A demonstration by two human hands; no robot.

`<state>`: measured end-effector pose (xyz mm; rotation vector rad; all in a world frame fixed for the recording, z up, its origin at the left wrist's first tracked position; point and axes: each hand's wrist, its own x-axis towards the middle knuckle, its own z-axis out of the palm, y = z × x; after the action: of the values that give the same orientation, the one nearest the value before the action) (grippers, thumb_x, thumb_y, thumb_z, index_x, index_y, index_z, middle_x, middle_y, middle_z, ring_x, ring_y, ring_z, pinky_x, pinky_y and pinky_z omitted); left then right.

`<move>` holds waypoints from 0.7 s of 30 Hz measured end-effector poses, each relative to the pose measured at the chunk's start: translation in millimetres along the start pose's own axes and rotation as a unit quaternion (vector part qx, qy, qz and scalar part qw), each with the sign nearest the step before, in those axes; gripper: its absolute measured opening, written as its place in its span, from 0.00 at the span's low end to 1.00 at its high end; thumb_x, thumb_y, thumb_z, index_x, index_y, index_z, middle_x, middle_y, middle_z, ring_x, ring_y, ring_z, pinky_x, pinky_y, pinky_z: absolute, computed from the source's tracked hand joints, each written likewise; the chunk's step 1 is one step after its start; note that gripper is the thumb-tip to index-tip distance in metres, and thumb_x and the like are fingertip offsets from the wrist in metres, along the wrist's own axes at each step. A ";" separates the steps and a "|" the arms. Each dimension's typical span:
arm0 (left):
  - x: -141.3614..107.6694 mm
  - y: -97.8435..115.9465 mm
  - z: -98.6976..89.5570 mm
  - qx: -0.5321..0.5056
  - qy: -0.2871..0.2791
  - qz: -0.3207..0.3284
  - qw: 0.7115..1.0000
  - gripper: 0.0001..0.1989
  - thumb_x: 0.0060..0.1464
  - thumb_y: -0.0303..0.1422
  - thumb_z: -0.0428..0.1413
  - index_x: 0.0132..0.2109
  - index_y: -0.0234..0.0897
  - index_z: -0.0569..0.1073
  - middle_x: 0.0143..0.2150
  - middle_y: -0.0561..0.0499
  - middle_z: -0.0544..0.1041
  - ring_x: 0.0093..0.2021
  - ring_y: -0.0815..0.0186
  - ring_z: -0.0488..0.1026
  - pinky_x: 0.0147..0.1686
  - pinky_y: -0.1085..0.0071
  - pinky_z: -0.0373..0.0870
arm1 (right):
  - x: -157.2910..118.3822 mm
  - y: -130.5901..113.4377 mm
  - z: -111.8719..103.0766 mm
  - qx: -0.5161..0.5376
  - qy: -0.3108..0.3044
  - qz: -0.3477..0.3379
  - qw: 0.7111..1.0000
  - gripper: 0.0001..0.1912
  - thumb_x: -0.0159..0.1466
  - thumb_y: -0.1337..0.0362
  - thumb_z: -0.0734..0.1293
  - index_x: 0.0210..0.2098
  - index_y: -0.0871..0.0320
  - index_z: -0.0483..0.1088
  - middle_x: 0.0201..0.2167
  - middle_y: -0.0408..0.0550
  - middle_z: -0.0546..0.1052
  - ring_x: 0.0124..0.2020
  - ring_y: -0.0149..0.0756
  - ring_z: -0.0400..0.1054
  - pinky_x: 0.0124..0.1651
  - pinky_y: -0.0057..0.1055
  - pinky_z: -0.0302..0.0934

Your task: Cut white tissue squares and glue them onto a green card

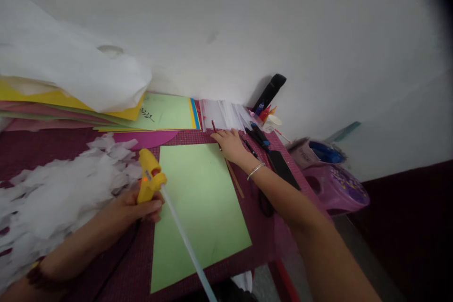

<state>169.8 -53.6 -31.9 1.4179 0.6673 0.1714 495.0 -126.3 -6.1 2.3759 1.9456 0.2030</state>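
My left hand point(146, 205) is closed around the handle of a yellow hot glue gun point(148, 177) with a small orange light on its side. A long translucent glue stick point(186, 236) runs out of its back toward me. Beneath the gun and stick lies a sheet of light green paper point(198, 207). At the far right corner of that sheet my right hand point(231, 145) rests palm down, its fingers stretched out. A thin dark red pencil point(213, 126) lies partly under those fingers; whether they grip it is hidden. Just beyond are several clear glue sticks point(224, 115).
Torn white paper point(71, 188) is heaped at the left, below stacked coloured sheets point(71, 101). Black scissors point(260, 134), a dark flat object point(283, 167) and a wooden strip point(234, 179) lie right. A purple container point(332, 188) stands beyond the table edge, near the wall.
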 end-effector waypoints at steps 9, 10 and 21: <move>2.1 5.1 0.5 -0.001 -0.023 -0.016 1.000 0.14 0.49 0.42 0.61 0.31 0.36 0.71 0.27 0.54 0.72 0.29 0.65 0.68 0.34 0.69 0.66 | 47.3 16.6 3.1 -0.044 -0.006 0.022 0.999 0.24 0.66 0.76 0.56 0.57 0.53 0.67 0.55 0.54 0.74 0.54 0.47 0.68 0.63 0.52 0.46; 2.1 5.3 0.7 -0.002 -0.027 -0.017 1.000 0.14 0.48 0.43 0.61 0.32 0.37 0.71 0.27 0.54 0.72 0.29 0.64 0.68 0.34 0.68 0.66 | 51.8 19.0 2.6 -0.048 -0.008 0.027 0.998 0.23 0.66 0.75 0.57 0.57 0.54 0.67 0.55 0.55 0.74 0.54 0.47 0.68 0.63 0.53 0.46; -0.8 12.6 5.7 0.033 -0.014 -0.026 0.999 0.13 0.44 0.43 0.58 0.31 0.38 0.70 0.26 0.54 0.70 0.28 0.64 0.69 0.34 0.67 0.67 | 64.3 18.9 -4.1 -0.056 0.013 0.075 0.996 0.33 0.66 0.76 0.55 0.69 0.59 0.50 0.58 0.60 0.72 0.56 0.52 0.67 0.62 0.55 0.48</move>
<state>175.6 -56.7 -19.7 1.4626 0.6910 0.0882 525.2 -67.3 4.4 2.4585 1.7171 0.3430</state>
